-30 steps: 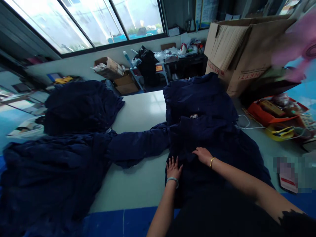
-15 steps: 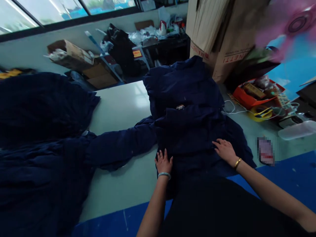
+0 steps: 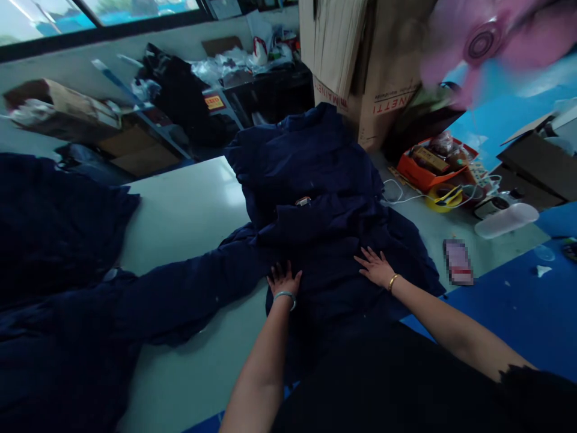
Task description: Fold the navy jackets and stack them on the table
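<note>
Cardboard box (image 3: pixel 360 66) reads "NETTI" in red, inverted; navy jacket (image 3: pixel 315 198) lies on the pale table (image 3: pixel 180 210), long axis running away from the person, one sleeve (image 3: pixel 189 288) stretched leftward, with left hand (image 3: pixel 283 279) and right hand (image 3: pixel 376 267) pressed flat on it, fingers spread, gripping nothing.

Far right: a large cardboard box (image 3: pixel 360 66) stands on the table (image 3: pixel 189 210).
Top right: a pink fan (image 3: pixel 482 42), blurred.
Right: an orange tray (image 3: pixel 430 165) of small items, a white cable (image 3: pixel 401 195), possibly a clear lidded container (image 3: pixel 507 219).
Left: heaped dark garments (image 3: pixel 54 222).
</note>
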Motion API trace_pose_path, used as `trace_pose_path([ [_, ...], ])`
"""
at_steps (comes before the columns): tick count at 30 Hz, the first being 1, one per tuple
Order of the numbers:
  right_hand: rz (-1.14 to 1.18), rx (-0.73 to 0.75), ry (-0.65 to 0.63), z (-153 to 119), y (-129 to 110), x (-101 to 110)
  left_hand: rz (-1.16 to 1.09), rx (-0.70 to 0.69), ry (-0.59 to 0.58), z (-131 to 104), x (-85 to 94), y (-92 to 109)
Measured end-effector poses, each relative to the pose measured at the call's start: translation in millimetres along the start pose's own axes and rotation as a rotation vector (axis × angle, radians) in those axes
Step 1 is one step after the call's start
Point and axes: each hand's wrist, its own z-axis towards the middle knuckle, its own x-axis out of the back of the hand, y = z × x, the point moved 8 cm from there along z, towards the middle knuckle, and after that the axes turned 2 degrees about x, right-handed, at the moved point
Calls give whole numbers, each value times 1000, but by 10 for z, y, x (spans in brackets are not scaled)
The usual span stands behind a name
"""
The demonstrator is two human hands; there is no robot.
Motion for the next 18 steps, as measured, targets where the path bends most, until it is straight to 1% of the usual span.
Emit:
trace_pose_path([
  [3,6,1,-2,23,40,-40,12,2,27,24,-20,-59],
  [5,19,3,1,22,51,-55,28,-1,28,-5,-6,-30],
  [7,28,10,10,10,49,-61,51,-8,75,-89,43,77],
  [9,34,12,18,-5,36,-58,66,-52,149,-232,80,284],
  [10,38,12,20,-10,23,-50,66,-95,164,-316,62,419],
  [11,43,12,18,-11,7,-37,61,-139,151,-396,13,553],
  [12,51,12,10,-7,-7,-20,54,-171,111,-465,-64,670],
  [14,79,25,-9,10,-22,45,36,-186,7,-553,-235,812],
  [16,123,59,30,21,29,196,20,-163,-58,-570,-343,837],
  [17,145,71,91,11,105,313,17,-162,-71,-562,-364,830],
  [18,162,67,179,-16,229,450,17,-171,-71,-551,-362,821],
])
